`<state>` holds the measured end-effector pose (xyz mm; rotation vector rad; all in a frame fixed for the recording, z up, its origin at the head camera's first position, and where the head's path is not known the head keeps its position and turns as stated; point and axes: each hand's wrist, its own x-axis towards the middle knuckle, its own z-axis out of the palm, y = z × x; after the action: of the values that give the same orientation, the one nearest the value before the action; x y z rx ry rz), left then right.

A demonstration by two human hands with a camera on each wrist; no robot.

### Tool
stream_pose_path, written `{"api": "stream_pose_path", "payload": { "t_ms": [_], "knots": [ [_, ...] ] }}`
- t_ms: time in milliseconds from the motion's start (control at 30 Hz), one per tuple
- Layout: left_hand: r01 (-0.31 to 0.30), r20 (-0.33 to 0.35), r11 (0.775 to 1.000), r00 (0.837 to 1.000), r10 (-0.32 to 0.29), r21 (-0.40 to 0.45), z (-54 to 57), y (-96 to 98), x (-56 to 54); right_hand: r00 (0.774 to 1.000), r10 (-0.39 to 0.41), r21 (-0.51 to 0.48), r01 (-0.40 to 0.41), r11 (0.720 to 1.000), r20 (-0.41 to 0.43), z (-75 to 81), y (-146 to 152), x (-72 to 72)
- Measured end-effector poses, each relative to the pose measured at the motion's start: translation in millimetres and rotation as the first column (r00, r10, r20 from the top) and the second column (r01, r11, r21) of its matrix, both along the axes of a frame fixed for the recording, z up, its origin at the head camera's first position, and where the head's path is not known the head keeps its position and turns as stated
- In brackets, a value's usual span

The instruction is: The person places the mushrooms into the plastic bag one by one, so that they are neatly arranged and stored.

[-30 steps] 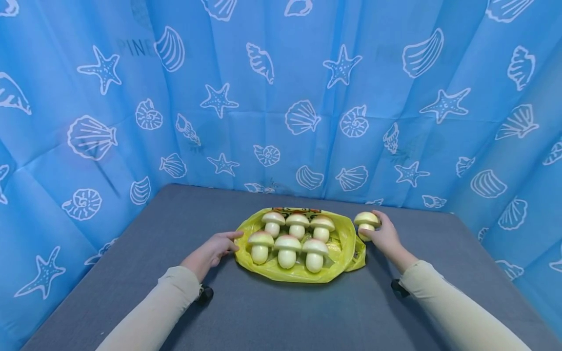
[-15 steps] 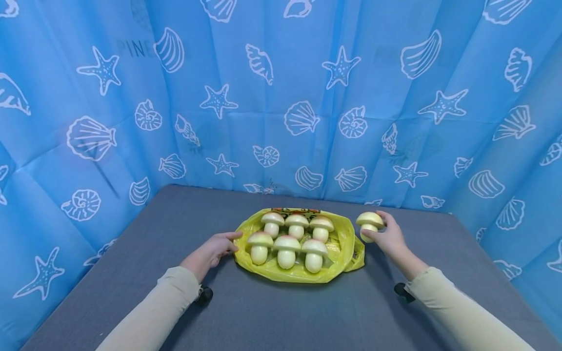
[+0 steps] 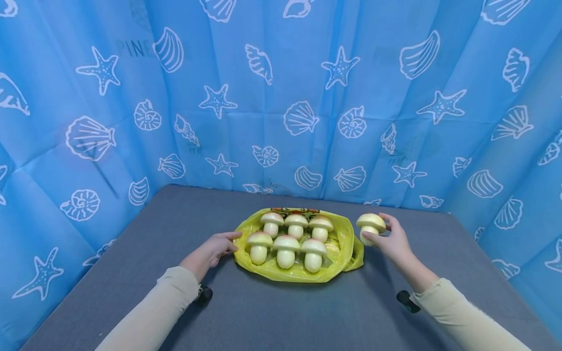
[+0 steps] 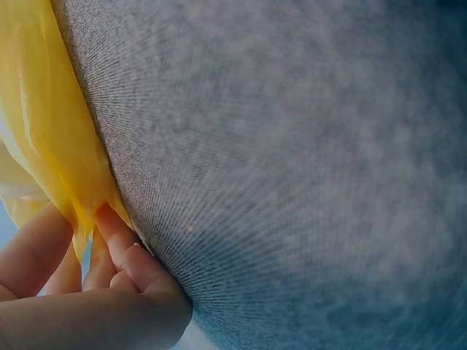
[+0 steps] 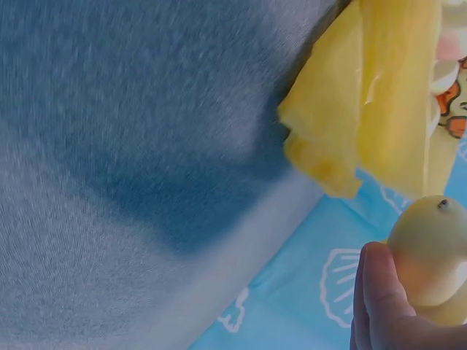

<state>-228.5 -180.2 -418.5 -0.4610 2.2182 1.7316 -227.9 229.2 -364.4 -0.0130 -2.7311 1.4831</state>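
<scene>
My right hand (image 3: 395, 240) holds a toy mushroom (image 3: 370, 222) upright, with a pale cap and thick stem, just right of a yellow plastic bag (image 3: 290, 276). In the right wrist view, the fingers (image 5: 381, 281) lie against the mushroom's side (image 5: 430, 251). At the bag's left end my left hand (image 3: 216, 249) pinches the bag's edge; the left wrist view shows the yellow plastic (image 4: 55, 124) gathered between thumb and fingers. Several similar mushrooms (image 3: 287, 243) stand in two rows inside the spread, rolled-down bag.
A grey cloth-covered table (image 3: 281, 317) lies under everything. Behind it hangs a blue curtain (image 3: 281, 170) printed with white shells and starfish. A twisted flap of the bag (image 3: 356, 259) sticks out at its right end. Black devices (image 3: 204, 296) sit at both wrists.
My right hand has drawn the mushroom slightly to the right, away from the bag. My left hand, the bag and the mushrooms inside stay where they were.
</scene>
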Motion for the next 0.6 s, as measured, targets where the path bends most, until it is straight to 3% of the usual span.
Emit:
{"api": "stream_pose_path", "payload": {
  "t_ms": [600],
  "knots": [
    [0.003,0.007,1.000,1.000,-0.003,0.002,-1.0,-0.4,-1.8,0.995,0.084,-0.072,-0.088,0.993,-0.060,-5.7,-25.5,30.3]
  ]
}}
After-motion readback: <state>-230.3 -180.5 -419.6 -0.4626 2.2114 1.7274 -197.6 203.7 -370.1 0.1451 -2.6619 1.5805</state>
